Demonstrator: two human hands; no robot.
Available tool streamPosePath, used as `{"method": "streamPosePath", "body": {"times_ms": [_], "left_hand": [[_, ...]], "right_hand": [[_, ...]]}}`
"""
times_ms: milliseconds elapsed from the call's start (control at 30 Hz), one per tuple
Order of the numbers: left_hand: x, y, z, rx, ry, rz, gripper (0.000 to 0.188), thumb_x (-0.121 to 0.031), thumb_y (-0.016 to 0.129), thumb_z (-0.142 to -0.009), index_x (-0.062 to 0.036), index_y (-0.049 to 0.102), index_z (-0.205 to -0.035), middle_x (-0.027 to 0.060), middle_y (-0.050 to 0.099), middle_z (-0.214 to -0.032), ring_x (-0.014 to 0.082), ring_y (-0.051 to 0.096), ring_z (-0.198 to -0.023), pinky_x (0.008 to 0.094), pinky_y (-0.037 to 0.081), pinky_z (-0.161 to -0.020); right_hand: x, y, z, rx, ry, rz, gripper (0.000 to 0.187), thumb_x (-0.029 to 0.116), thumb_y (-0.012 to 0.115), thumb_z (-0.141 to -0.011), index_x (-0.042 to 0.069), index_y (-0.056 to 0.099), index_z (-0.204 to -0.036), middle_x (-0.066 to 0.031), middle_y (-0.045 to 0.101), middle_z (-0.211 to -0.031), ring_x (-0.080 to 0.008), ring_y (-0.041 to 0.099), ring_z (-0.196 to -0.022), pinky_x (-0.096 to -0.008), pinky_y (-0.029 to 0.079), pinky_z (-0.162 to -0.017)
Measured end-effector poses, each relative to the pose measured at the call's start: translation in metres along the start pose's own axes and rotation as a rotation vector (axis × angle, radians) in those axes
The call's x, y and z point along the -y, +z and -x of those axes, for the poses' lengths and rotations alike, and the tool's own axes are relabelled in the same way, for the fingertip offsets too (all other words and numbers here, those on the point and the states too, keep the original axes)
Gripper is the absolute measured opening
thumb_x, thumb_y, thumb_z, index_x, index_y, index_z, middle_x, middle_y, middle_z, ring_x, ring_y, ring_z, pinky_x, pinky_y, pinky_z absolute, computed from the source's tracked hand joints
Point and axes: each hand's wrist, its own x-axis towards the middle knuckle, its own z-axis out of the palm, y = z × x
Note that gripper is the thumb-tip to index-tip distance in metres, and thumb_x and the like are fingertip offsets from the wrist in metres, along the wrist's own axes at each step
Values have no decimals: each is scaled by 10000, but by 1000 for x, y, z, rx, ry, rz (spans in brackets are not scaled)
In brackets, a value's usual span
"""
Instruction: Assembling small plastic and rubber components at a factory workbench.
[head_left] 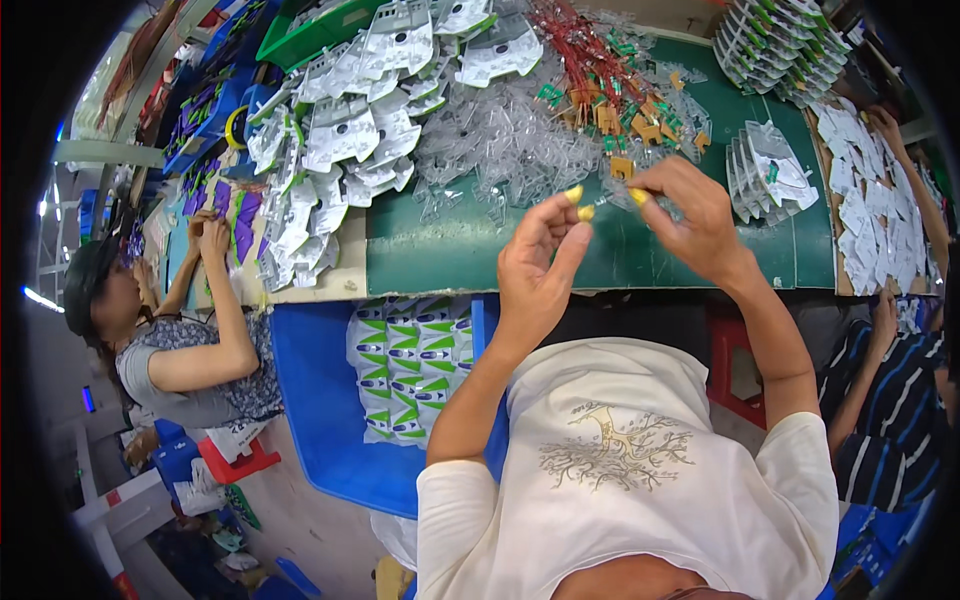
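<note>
My left hand (540, 265) is raised over the near edge of the green work surface (460, 255), fingers bent toward the thumb. Yellow covers sit on its fingertips. Close by on the right, my right hand (695, 220) has its thumb and fingers pinched, with a yellow-covered tip showing. What either hand grips is too small to make out. A tiny clear piece (602, 206) shows between the two hands. Just beyond them lie a heap of clear plastic parts (500, 140) and a tangle of red wires (580, 50) with green and orange-brown ends.
Stacked white-and-green plastic housings (340, 130) spread over the left of the surface. More housings (770, 175) stand at the right. A blue bin (310, 400) with bagged white-and-green items (410, 370) is below the edge. One co-worker (200, 350) sits at left, another (880, 400) at right.
</note>
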Motion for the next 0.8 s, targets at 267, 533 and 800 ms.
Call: {"method": "streamPosePath", "body": {"times_ms": [267, 533, 800], "left_hand": [[3, 4, 4, 6, 52, -91, 211, -23, 702, -900, 25, 638, -1096, 46, 651, -981, 92, 598, -877, 241, 499, -789], [5, -5, 12, -95, 33, -112, 231, -15, 745, -857, 8, 651, -1066, 21, 661, -924, 80, 603, -830, 227, 507, -756], [-4, -25, 26, -12, 203, -433, 217, -79, 793, -807, -16, 703, -994, 55, 678, -810, 109, 632, -699, 252, 504, -629]], "right_hand": [[26, 4, 18, 36, 126, -149, 266, -51, 704, -760, 6, 664, -1017, -120, 653, -924, -247, 663, -740, -327, 551, -638], [36, 23, 13, 56, -27, -156, 188, -33, 696, -774, 14, 672, -954, -109, 656, -910, -239, 670, -741, -342, 541, -610], [44, 31, 22, 200, 274, -338, 159, -69, 676, -760, 9, 715, -893, -57, 677, -839, -123, 595, -669, -244, 446, -562]]}}
